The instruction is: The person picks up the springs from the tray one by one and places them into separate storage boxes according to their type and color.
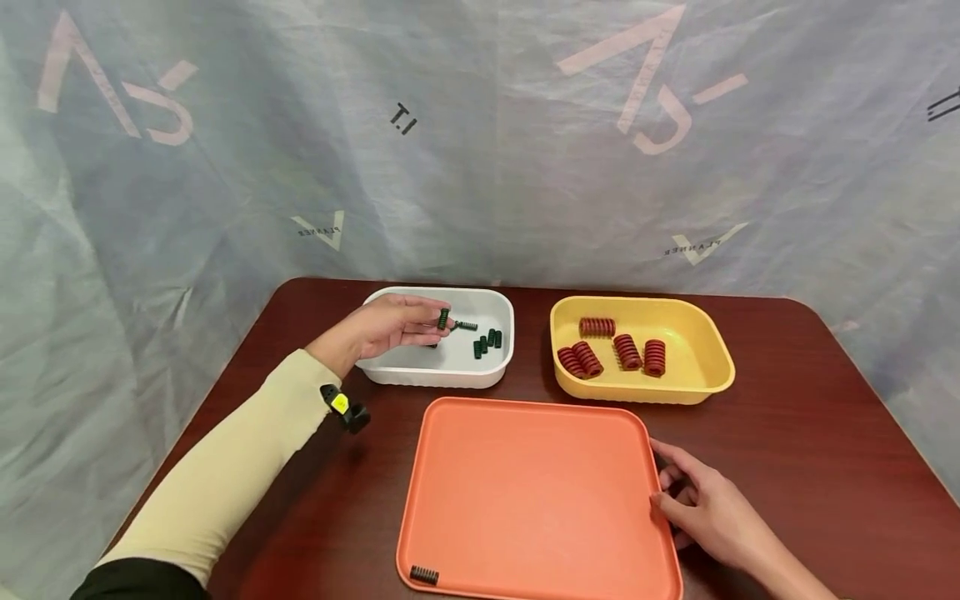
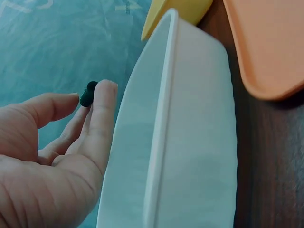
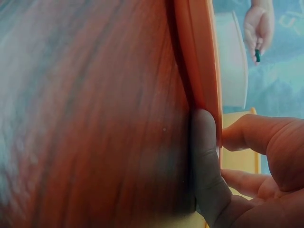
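Observation:
My left hand point(image 1: 401, 323) pinches a small dark green spring point(image 2: 87, 94) between thumb and fingertips, above the white bin point(image 1: 431, 377). Several more green springs point(image 1: 483, 344) lie on that bin's floor, some hidden behind the hand. At the right side of the orange tray point(image 1: 540, 492), my right hand point(image 1: 708, 508) grips the rim; in the right wrist view its fingers point(image 3: 205, 142) lie along the tray's edge. One dark spring point(image 1: 424, 575) rests in the tray's near left corner.
A yellow bin point(image 1: 693, 393) with several thick red springs point(image 1: 628, 352) stands at the back right, beside the white bin. All of it is on a dark reddish-brown table point(image 1: 795, 400). A grey printed curtain point(image 1: 480, 150) hangs behind the table.

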A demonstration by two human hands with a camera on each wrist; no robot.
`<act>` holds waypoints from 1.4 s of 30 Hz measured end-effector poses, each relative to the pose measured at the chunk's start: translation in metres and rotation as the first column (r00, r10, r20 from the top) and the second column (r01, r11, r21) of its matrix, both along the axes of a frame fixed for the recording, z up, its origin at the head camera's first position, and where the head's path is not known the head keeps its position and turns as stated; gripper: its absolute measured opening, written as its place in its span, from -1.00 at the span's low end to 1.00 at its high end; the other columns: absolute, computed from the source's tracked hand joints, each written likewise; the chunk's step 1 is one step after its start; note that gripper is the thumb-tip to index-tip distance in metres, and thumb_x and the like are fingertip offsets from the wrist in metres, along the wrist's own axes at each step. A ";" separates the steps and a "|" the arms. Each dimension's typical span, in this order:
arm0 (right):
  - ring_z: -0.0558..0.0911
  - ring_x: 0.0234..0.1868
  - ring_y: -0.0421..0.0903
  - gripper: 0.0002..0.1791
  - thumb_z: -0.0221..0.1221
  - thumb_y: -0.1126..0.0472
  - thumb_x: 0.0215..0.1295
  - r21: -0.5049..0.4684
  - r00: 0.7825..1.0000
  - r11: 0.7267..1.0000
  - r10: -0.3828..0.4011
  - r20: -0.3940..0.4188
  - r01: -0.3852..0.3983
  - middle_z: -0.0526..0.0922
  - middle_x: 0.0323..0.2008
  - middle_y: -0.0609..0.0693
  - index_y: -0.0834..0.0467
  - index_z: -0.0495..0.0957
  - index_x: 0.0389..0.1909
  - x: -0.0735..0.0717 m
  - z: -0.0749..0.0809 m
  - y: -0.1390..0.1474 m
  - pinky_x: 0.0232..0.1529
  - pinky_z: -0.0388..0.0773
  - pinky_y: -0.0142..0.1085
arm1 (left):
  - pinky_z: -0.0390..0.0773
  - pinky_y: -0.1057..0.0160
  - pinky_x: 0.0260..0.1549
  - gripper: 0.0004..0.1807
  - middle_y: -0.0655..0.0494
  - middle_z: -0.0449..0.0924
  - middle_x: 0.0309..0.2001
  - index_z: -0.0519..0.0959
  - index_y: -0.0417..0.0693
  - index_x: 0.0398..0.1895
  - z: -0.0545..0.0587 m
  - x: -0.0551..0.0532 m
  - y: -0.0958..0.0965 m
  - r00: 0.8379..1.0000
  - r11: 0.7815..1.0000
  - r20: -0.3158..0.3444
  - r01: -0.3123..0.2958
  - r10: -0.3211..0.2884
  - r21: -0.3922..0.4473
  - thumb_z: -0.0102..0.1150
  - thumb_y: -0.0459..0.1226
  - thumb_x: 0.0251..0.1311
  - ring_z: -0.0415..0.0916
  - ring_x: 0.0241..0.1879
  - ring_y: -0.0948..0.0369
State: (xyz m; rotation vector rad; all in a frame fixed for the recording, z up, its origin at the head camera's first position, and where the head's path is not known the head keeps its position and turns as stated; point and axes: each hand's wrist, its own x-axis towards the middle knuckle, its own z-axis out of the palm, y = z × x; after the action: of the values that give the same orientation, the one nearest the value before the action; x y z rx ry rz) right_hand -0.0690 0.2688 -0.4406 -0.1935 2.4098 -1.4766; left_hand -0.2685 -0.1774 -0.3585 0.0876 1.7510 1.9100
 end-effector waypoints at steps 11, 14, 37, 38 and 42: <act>0.58 -0.51 -0.11 -0.21 0.28 0.38 0.38 -0.004 1.000 1.000 0.005 0.001 -0.005 0.44 -0.18 0.17 0.36 0.13 0.54 0.000 0.000 0.001 -0.63 0.71 -0.14 | 0.58 0.05 0.22 -0.50 -0.30 0.61 0.16 0.37 -0.38 0.44 -0.001 -0.022 0.000 0.997 0.996 0.069 -0.017 0.023 -0.085 0.10 -0.48 0.48 0.72 -0.08 0.14; 0.58 -0.50 -0.11 -0.22 0.28 0.39 0.38 -0.004 1.000 1.000 0.004 -0.004 -0.004 0.44 -0.18 0.17 0.36 0.14 0.54 0.000 0.001 0.001 -0.63 0.71 -0.14 | 0.60 0.09 0.19 -0.49 -0.18 0.70 0.03 0.37 -0.38 0.44 -0.002 -0.029 -0.001 0.996 0.994 0.088 -0.020 0.030 -0.105 0.11 -0.48 0.47 0.72 -0.08 0.13; 0.59 -0.51 -0.10 -0.21 0.28 0.39 0.37 -0.021 1.000 1.000 0.001 -0.005 -0.001 0.42 -0.17 0.18 0.36 0.15 0.53 0.000 0.002 0.000 -0.63 0.71 -0.12 | 0.65 0.13 0.14 -0.48 -0.20 0.70 -0.03 0.38 -0.40 0.41 -0.017 -0.060 -0.018 0.971 0.977 0.225 -0.025 0.074 -0.211 0.15 -0.53 0.41 0.72 -0.06 0.03; 0.59 -0.51 -0.11 -0.21 0.28 0.39 0.37 -0.022 1.000 1.000 0.001 -0.003 -0.001 0.42 -0.17 0.18 0.36 0.15 0.53 0.000 0.002 0.000 -0.63 0.72 -0.12 | 0.65 0.14 0.13 -0.48 -0.19 0.70 -0.04 0.38 -0.40 0.41 -0.018 -0.061 -0.018 0.971 0.976 0.226 -0.029 0.078 -0.215 0.16 -0.53 0.41 0.72 -0.07 0.04; 0.59 -0.51 -0.11 -0.21 0.28 0.39 0.37 -0.022 1.000 1.000 0.003 0.002 -0.003 0.41 -0.17 0.18 0.36 0.14 0.53 0.000 0.002 0.000 -0.63 0.72 -0.11 | 0.66 0.17 0.12 -0.49 -0.16 0.68 -0.06 0.38 -0.40 0.40 -0.022 -0.063 -0.020 0.968 0.973 0.233 -0.035 0.089 -0.226 0.16 -0.54 0.40 0.73 -0.09 0.06</act>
State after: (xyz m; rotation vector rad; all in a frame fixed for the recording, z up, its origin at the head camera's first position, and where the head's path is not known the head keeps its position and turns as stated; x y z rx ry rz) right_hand -0.0689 0.2684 -0.4385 -0.2002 2.3920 -1.5014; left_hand -0.3311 -0.1970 -0.3808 -0.2736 1.8005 1.6743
